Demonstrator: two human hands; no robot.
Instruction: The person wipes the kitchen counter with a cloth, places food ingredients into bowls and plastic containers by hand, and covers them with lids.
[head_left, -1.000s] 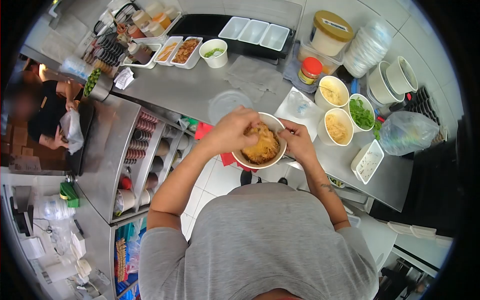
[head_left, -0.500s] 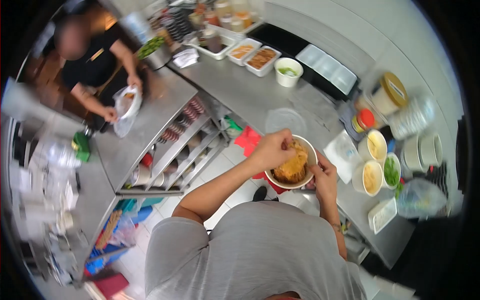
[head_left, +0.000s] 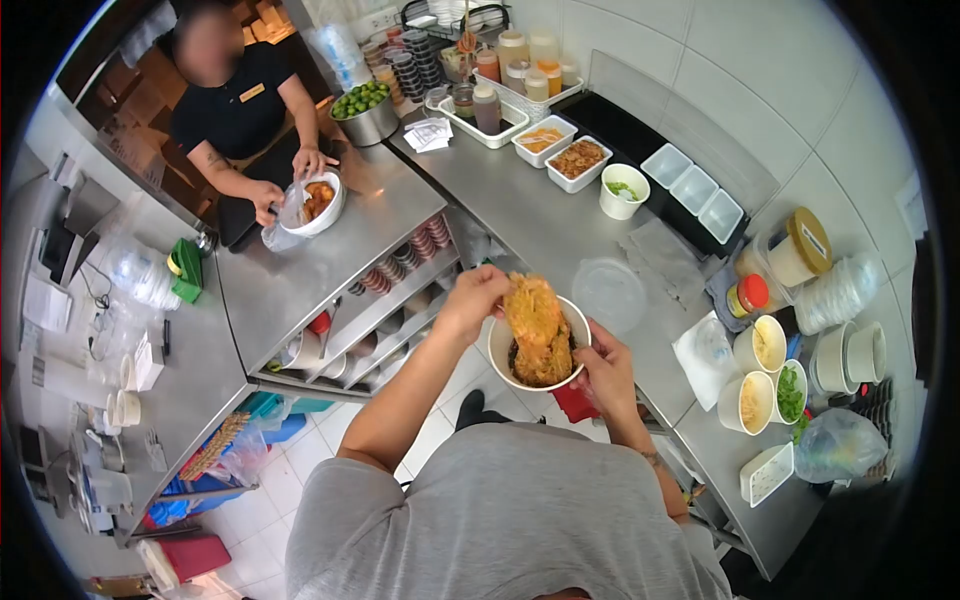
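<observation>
My left hand [head_left: 476,300] pinches the upper edge of a golden fried piece [head_left: 538,318], which is raised partly out of a white paper bowl [head_left: 497,352]. The lower end of the piece is still inside the bowl, over something dark. On the bowl's right side, my right hand [head_left: 606,368] grips the rim, thumb near the edge. The bowl is held in the air in front of the grey shirt. Beyond it, a round clear lid [head_left: 609,296] lies on the steel counter [head_left: 540,215].
A co-worker [head_left: 240,110] across the left counter handles a white bowl of food [head_left: 322,205] with plastic. Tubs of shredded food [head_left: 746,402] and greens [head_left: 790,392] stand at the right. Sauce bottles [head_left: 487,108] and white trays [head_left: 577,164] line the back.
The fried piece has been lifted higher and tilted up out of the bowl by my left hand. The view has turned left, showing more of the co-worker, whose bowl now sits on the counter.
</observation>
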